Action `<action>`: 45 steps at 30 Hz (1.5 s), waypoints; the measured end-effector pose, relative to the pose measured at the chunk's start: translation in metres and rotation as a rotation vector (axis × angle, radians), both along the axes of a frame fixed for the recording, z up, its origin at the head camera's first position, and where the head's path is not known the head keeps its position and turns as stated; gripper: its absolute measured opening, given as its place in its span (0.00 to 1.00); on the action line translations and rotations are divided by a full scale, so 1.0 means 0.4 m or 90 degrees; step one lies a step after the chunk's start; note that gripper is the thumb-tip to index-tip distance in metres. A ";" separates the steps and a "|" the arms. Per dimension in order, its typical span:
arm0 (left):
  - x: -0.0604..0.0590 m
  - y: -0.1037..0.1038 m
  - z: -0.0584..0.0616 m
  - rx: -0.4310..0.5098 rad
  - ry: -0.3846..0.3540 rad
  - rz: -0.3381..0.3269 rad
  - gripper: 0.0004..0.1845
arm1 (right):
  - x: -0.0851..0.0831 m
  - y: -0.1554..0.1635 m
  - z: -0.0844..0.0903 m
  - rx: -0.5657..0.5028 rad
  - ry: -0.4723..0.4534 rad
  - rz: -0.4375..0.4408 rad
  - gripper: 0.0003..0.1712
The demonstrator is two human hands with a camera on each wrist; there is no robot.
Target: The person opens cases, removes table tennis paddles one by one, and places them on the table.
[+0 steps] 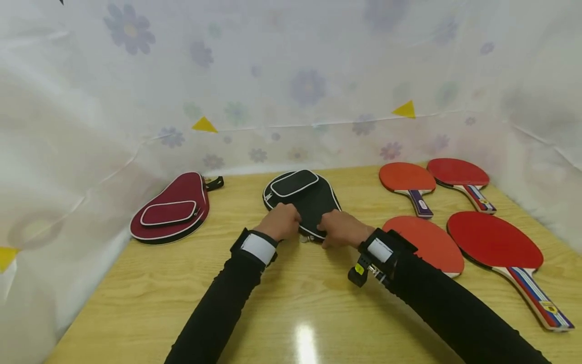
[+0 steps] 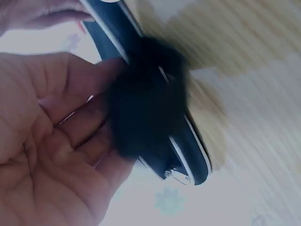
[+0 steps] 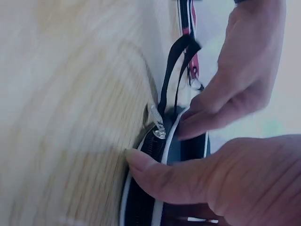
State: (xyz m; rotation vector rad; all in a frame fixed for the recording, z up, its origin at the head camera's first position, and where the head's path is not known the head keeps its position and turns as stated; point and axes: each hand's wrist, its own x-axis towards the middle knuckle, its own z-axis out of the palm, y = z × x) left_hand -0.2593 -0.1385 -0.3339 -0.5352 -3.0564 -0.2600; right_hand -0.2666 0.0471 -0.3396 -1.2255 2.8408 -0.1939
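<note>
Black paddle case (image 1: 303,201) lies flat on the wooden table (image 1: 291,313), left of the four red paddles (image 1: 493,240). Your left hand (image 1: 281,222) grips its near edge with curled fingers; your right hand (image 1: 342,228) pinches that edge beside the zipper pull (image 3: 157,123). Tug the pull sideways, I judge, and the teeth may jam, or the light case may slide toward the maroon case (image 1: 170,210).

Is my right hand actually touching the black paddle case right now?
Touching. The right wrist view shows the right hand's thumb pressed on the black paddle case beside its zipper.
</note>
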 end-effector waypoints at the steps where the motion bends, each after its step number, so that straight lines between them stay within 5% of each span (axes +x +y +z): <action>1: -0.003 -0.011 -0.003 0.008 0.007 -0.004 0.13 | -0.006 0.006 -0.004 -0.003 0.021 0.021 0.11; 6: -0.018 -0.069 -0.027 0.023 0.051 0.011 0.12 | -0.034 0.035 -0.015 -0.025 0.054 0.064 0.21; 9: -0.033 -0.097 -0.047 0.032 0.051 0.012 0.12 | -0.043 0.035 -0.008 -0.027 -0.024 0.042 0.23; 15: -0.023 -0.102 -0.030 0.015 0.037 0.005 0.11 | -0.042 -0.014 0.015 -0.016 -0.151 -0.033 0.10; 18: -0.007 -0.093 -0.009 0.005 0.006 0.033 0.12 | -0.030 -0.042 0.016 -0.021 -0.159 -0.078 0.19; 22: -0.006 -0.092 -0.006 -0.012 -0.017 0.044 0.14 | -0.014 -0.071 0.013 0.003 -0.128 -0.128 0.30; 28: -0.002 -0.092 0.006 -0.028 -0.009 0.025 0.13 | -0.019 -0.069 0.008 0.023 -0.059 -0.118 0.26; 45: 0.014 -0.088 0.012 -0.011 -0.033 -0.055 0.10 | -0.055 -0.033 0.008 -0.014 -0.019 -0.077 0.21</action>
